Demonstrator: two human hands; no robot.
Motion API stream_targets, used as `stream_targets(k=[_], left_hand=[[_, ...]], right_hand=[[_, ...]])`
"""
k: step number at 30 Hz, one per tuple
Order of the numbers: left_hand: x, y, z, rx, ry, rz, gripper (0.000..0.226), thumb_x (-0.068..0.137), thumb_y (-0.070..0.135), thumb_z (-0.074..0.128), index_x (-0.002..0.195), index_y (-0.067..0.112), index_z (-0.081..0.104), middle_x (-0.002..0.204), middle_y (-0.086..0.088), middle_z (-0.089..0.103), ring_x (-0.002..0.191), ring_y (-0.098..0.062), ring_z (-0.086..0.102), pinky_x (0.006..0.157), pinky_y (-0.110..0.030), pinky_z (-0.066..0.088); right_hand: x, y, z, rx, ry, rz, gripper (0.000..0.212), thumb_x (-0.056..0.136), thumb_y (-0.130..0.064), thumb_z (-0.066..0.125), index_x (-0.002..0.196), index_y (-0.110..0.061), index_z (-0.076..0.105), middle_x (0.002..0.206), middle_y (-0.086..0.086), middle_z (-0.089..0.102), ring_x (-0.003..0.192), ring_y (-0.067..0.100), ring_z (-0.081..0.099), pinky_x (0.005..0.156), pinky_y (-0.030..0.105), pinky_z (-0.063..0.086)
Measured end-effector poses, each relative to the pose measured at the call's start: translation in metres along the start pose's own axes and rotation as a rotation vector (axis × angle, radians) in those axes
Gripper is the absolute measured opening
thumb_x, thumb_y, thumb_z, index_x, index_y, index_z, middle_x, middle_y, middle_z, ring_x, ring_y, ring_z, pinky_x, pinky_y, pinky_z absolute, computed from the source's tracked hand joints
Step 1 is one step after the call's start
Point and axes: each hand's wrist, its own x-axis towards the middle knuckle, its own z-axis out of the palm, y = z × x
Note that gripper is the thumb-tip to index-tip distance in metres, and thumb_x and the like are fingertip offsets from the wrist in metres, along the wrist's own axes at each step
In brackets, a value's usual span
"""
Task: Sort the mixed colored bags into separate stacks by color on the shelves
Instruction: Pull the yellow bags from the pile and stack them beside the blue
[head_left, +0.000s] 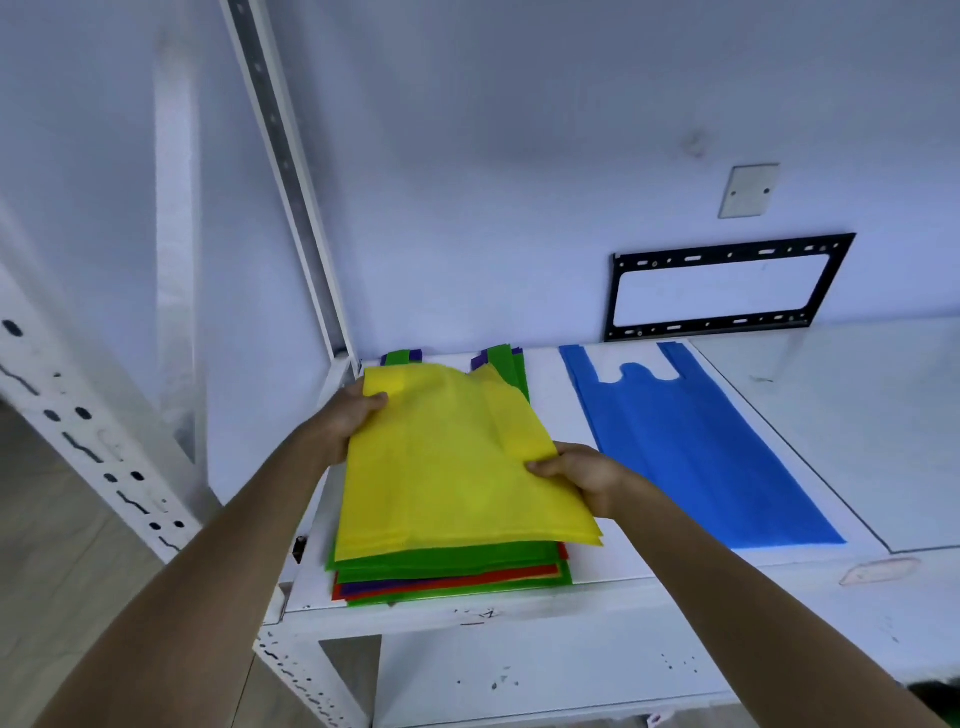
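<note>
1. Left hand (345, 415) pinches the yellow bag (457, 467) at its far-left corner, atop the mixed pile (447, 571).
2. Right hand (582, 475) grips its right edge; the bag appears partly lifted.
3. Next: carry it clear, starting a yellow stack apart from the blue bag (691, 447) on the shelf (649, 582).

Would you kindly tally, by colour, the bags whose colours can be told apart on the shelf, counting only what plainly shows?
Yellow bag, held by the left hand and right hand: 1
Blue bag, lying flat alone: 1
Mixed pile beneath, with green, red and purple edges showing: 3 colours, bags per colour cannot be told
Total: 5 colours, 2 bags countable singly
</note>
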Motion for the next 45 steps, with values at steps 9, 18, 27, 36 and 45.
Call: stream_targets(k=[9,18,27,36,45], left_hand=[[-0.026,0.049,0.133,-0.107,0.0,0.142,0.042,0.099,0.011,0.046,0.141,0.016,0.043,0.133,-0.008,0.054,0.101,-0.022,0.057,0.088,-0.037,0.044],[-0.022,0.071,0.322,-0.173,-0.155,0.141,0.041,0.099,0.01,0.047,0.14,0.016,0.045,0.138,-0.011,0.053,0.101,-0.025,0.06,0.09,-0.04,0.046],[0.024,0.105,0.469,-0.083,-0.237,-0.094,0.045,0.099,0.011,0.049,0.142,0.005,0.04,0.14,-0.02,0.049,0.104,-0.03,0.059,0.091,-0.041,0.046],[0.072,0.186,0.558,-0.31,-0.247,0.235,0.052,0.097,0.006,0.05,0.143,0.026,0.038,0.128,-0.009,0.054,0.11,-0.028,0.056,0.08,-0.041,0.052],[0.095,0.055,0.608,-0.025,-0.123,-0.008,0.044,0.097,0.011,0.052,0.14,0.009,0.042,0.138,-0.013,0.053,0.121,-0.033,0.056,0.096,-0.045,0.049]], right_hand=[[-0.073,-0.019,-0.127,0.08,0.046,-0.182,0.04,0.092,-0.013,0.059,0.132,-0.012,0.052,0.124,0.013,0.062,0.097,0.028,0.063,0.08,0.04,0.052],[-0.168,-0.009,-0.311,0.054,0.024,-0.218,0.035,0.094,-0.006,0.051,0.125,-0.021,0.055,0.116,0.006,0.065,0.099,0.028,0.064,0.077,0.037,0.055],[-0.168,-0.032,-0.457,0.047,0.177,-0.187,0.036,0.094,0.003,0.043,0.126,-0.008,0.053,0.1,0.005,0.065,0.071,0.009,0.068,0.059,0.017,0.053],[-0.151,-0.11,-0.554,-0.07,0.331,-0.473,0.049,0.091,-0.014,0.059,0.134,-0.036,0.05,0.127,0.002,0.062,0.111,0.03,0.061,0.096,0.046,0.05],[-0.108,-0.003,-0.598,-0.176,0.354,-0.195,0.042,0.09,-0.004,0.058,0.129,-0.019,0.054,0.125,0.017,0.061,0.102,0.033,0.061,0.09,0.045,0.051]])
